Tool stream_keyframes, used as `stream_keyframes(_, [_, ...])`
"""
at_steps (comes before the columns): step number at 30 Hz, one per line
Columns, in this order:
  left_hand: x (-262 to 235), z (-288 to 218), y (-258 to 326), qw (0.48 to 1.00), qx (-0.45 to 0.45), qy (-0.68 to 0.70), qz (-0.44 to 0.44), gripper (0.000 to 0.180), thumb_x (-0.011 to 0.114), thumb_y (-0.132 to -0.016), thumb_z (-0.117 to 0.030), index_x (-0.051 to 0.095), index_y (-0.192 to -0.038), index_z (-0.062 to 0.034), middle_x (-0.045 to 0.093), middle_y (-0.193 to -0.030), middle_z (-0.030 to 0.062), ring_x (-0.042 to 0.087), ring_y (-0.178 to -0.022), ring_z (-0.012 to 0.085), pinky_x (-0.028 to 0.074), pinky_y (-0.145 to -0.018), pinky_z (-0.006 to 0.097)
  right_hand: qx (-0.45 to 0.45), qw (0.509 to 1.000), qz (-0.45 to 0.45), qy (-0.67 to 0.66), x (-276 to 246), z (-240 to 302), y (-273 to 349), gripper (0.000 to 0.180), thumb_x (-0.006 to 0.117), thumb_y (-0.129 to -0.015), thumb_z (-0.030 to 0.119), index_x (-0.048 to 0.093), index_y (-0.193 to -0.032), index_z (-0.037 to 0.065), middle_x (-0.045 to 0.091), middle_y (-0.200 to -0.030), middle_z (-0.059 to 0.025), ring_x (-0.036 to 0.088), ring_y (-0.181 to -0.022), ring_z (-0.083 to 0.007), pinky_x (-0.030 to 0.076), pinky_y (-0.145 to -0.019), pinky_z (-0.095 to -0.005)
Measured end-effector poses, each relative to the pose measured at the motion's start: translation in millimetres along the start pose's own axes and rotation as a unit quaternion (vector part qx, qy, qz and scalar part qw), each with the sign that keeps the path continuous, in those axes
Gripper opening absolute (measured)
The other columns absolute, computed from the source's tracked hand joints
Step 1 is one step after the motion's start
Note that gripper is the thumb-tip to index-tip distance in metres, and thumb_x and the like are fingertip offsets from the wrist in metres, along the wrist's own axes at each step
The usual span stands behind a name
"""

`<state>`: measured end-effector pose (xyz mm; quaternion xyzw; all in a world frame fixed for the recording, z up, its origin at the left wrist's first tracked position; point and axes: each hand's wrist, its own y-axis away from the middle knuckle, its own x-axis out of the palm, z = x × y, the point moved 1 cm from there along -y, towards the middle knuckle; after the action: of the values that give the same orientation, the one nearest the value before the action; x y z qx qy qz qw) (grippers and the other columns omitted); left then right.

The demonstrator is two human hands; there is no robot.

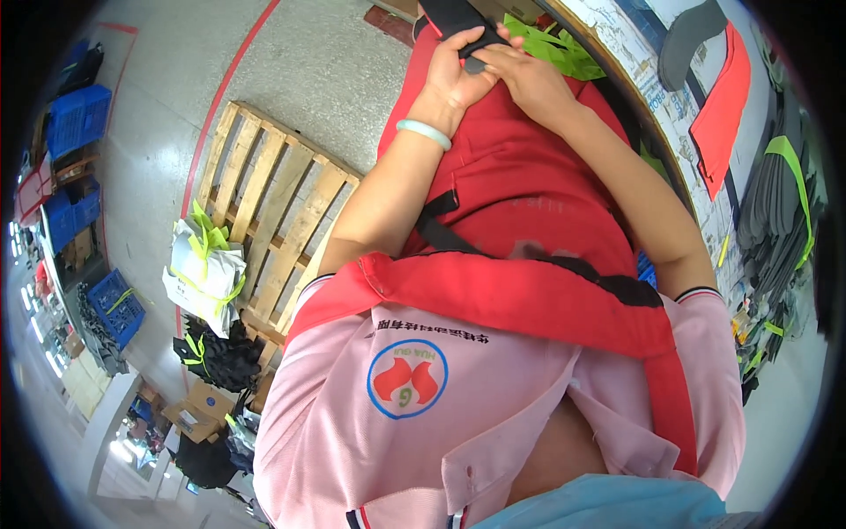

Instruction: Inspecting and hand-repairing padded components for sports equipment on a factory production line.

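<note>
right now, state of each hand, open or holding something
Left hand: closed, holding a black piece.
Right hand: at the piece's near end; whether it grips cannot be told.

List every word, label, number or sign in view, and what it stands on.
I'm not copying wording out, only where it stands.
Pink collared fabric shirt: a line of dark characters.
Round blue-ringed emblem on the shirt: small lettering.
Red cloth apron: pale marks, too faint to read.
Worn white tabletop: blue print, too small to read reliably.
Tied white bundle: dark marks, too small.
</note>
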<state>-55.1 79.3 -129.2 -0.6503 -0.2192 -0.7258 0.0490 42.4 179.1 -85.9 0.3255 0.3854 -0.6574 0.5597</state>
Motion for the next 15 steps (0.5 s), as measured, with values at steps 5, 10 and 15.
stream_keyframes(5, [-2,-13,-3,0.995,0.086,-0.053,-0.025,0.024,0.049,-0.091,-0.016,0.054,-0.103,0.0035,0.062,-0.100,0.0170,0.059,-0.098,0.0368,0.046,-0.094,0.051,0.010,0.997,0.075,-0.021,-10,15,16,0.030,0.051,-0.093,0.016,0.059,-0.122,0.014,0.061,-0.121,-0.0096,0.061,-0.104,-0.0296,0.052,-0.083,-0.0376])
stream_keyframes(10, [1,-12,-6,0.995,0.081,-0.014,-0.055,0.019,0.048,-0.090,-0.014,0.055,-0.096,0.0021,0.060,-0.090,0.0134,0.058,-0.091,0.0345,0.047,-0.092,0.050,0.030,0.998,0.056,0.027,4,18,-14,0.027,0.044,-0.093,0.018,0.058,-0.116,0.016,0.063,-0.111,-0.0078,0.063,-0.088,-0.0332,0.052,-0.069,-0.0448])
stream_keyframes(15, [9,-8,8,0.996,0.082,-0.008,-0.044,0.020,0.049,-0.091,-0.015,0.054,-0.100,0.0025,0.060,-0.089,0.0144,0.058,-0.089,0.0351,0.048,-0.089,0.052,-0.076,0.996,-0.016,-0.050,1,17,-5,0.022,0.050,-0.092,0.019,0.062,-0.110,0.012,0.066,-0.105,-0.0067,0.064,-0.088,-0.0305,0.053,-0.069,-0.0404])
